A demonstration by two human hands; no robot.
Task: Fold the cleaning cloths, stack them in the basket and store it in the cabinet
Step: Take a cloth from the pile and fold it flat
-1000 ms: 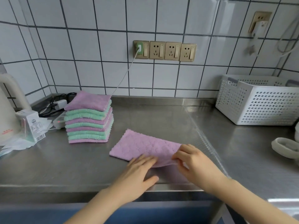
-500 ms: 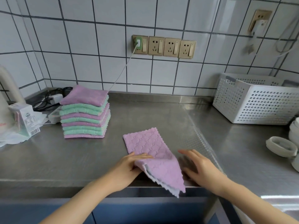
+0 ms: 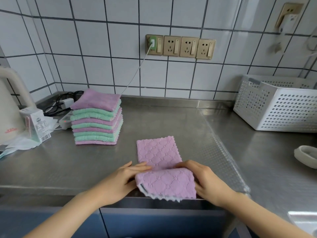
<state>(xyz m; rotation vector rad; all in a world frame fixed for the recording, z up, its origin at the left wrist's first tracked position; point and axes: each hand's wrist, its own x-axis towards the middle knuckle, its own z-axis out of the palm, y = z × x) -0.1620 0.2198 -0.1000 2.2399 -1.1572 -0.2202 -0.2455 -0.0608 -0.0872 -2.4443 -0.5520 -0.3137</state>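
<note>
Purple cloth [image 3: 159, 155] lies at the steel counter's [image 3: 171, 121] front edge, near part doubled over. Left hand [image 3: 122, 179] and right hand [image 3: 208, 181] pinch its fold's 2 ends. Folded stack [image 3: 97, 117] back-left; white basket [image 3: 277, 103] far right.

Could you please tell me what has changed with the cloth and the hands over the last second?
The purple cloth was turned lengthwise and its near end lifted; both the left hand and right hand now grip that end, folding it away. The stack of cloths and basket stayed put.
</note>
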